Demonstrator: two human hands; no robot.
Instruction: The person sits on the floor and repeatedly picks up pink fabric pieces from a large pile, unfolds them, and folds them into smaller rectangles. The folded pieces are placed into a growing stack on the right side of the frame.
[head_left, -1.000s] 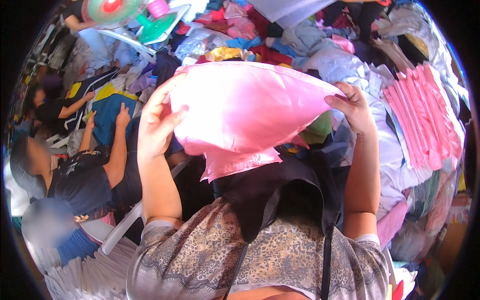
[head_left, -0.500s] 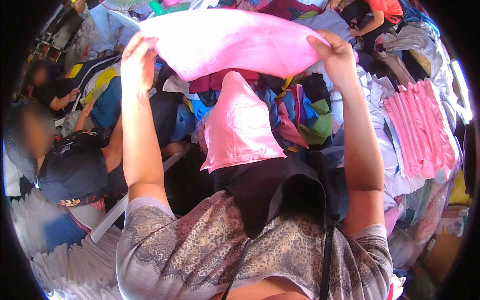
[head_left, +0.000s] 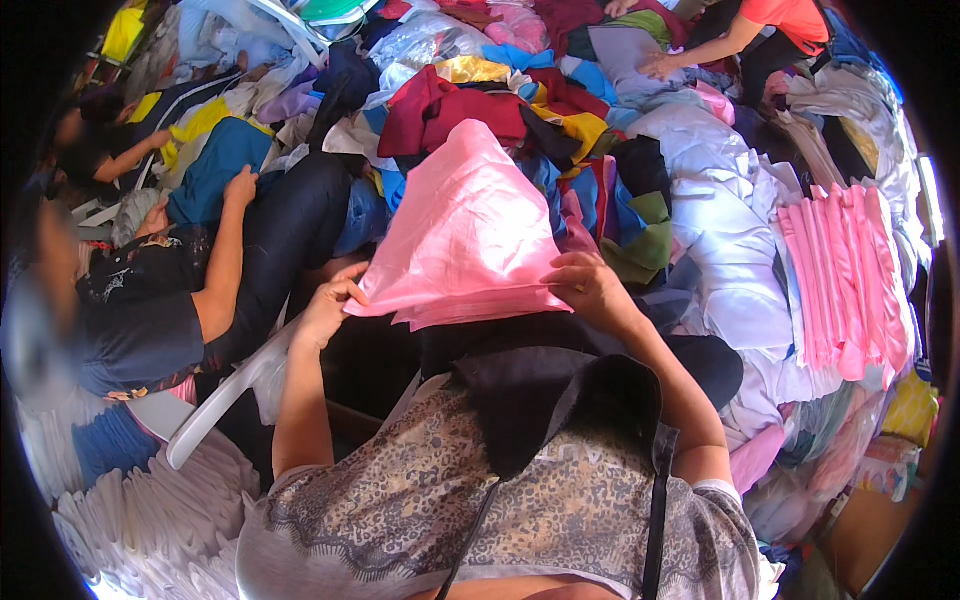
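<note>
A shiny pink cloth point(head_left: 465, 230) lies spread over my lap, its far end rising to a rounded point. More pink layers show beneath its near edge. My left hand point(head_left: 333, 302) pinches the cloth's near left corner between thumb and fingers. At the near right corner, my right hand point(head_left: 590, 288) grips the edge the same way. Both forearms reach in from my sides, and the fabric between the hands hangs fairly flat.
A row of folded pink cloths point(head_left: 845, 280) rests on white fabric at the right. Heaped coloured cloth point(head_left: 455, 115) lies ahead. Stacked white cloths point(head_left: 160, 510) are at lower left, near a white chair point(head_left: 225, 395). A seated person point(head_left: 150, 310) is left; another in red point(head_left: 775, 30) bends at far right.
Both hands have come down from high up with the pink cloth and drawn closer together. The cloth now lies over the pink pile on my lap. The person at left has shifted an arm.
</note>
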